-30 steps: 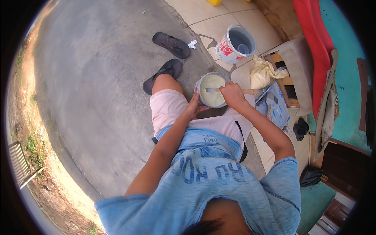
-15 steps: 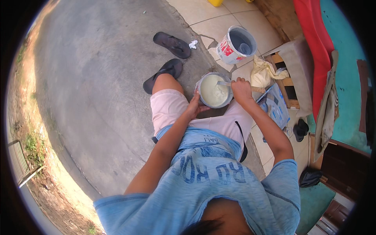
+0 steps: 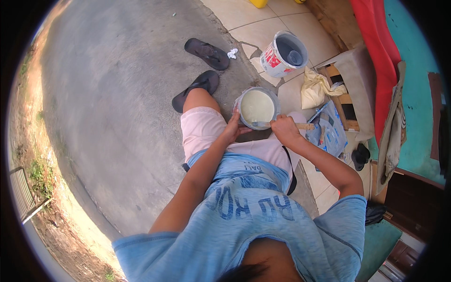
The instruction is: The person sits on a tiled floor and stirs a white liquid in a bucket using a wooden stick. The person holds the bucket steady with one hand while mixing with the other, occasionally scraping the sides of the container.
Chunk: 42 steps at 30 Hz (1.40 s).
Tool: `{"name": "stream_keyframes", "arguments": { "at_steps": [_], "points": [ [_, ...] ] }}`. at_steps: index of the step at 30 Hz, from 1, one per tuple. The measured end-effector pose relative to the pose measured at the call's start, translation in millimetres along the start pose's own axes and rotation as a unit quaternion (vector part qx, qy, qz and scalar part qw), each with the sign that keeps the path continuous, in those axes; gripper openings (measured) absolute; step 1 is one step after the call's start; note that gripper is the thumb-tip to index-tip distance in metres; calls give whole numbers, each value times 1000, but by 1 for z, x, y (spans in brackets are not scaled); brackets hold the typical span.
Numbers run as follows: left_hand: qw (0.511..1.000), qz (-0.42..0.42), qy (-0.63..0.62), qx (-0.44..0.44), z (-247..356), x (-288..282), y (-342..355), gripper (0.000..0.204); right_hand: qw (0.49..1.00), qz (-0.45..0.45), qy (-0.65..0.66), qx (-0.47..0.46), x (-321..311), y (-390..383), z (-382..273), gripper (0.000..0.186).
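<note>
A small bucket (image 3: 256, 104) of creamy pale paint or paste sits between my legs. My left hand (image 3: 236, 126) is closed round its near-left side, fingers under the bottom. My right hand (image 3: 283, 125) grips a flat stirring tool (image 3: 306, 126) with a pale wooden handle and a metal blade, lying low across the bucket's near right rim, its tip at or in the mixture. Just right of the bucket are a cream cloth or bag (image 3: 312, 89) and a crumpled blue-and-white plastic sack (image 3: 328, 129).
A larger white-and-red bucket (image 3: 277, 66) with a cup inside stands on tiles. Black flip-flops (image 3: 199, 51) are on my foot and the concrete (image 3: 108, 94), beside a crumpled white scrap (image 3: 232, 53). A wooden crate (image 3: 348, 110), red plastic object (image 3: 373, 37) and teal surface (image 3: 408, 117) line the right.
My right hand has moved the tool from mid-bucket out to the right, then down toward the near right rim. My left hand still holds the bucket in place.
</note>
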<state>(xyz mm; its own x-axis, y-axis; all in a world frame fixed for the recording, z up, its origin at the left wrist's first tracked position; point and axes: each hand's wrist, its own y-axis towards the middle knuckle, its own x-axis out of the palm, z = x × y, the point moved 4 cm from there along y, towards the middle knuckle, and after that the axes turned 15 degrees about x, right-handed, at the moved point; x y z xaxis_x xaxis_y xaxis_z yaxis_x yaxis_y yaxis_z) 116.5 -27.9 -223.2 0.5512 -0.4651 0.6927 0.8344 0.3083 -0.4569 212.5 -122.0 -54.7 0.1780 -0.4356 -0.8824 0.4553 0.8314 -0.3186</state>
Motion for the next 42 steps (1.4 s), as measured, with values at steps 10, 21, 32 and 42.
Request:
{"name": "stream_keyframes", "arguments": {
  "at_steps": [10,21,32,42],
  "points": [
    [1000,22,-1,22,-12,-9,8,65,987,61,-108,106,7,57,49,5],
    [963,172,200,48,12,-9,-1,70,972,179,-134,-68,-11,55,-37,7],
    [770,-256,441,383,146,156,-78,14,918,152,361,-60,-26,8,-95,14],
    [823,-137,354,422,123,125,-87,36,743,280,571,207,-20,-13,-15,23]
  ]
}}
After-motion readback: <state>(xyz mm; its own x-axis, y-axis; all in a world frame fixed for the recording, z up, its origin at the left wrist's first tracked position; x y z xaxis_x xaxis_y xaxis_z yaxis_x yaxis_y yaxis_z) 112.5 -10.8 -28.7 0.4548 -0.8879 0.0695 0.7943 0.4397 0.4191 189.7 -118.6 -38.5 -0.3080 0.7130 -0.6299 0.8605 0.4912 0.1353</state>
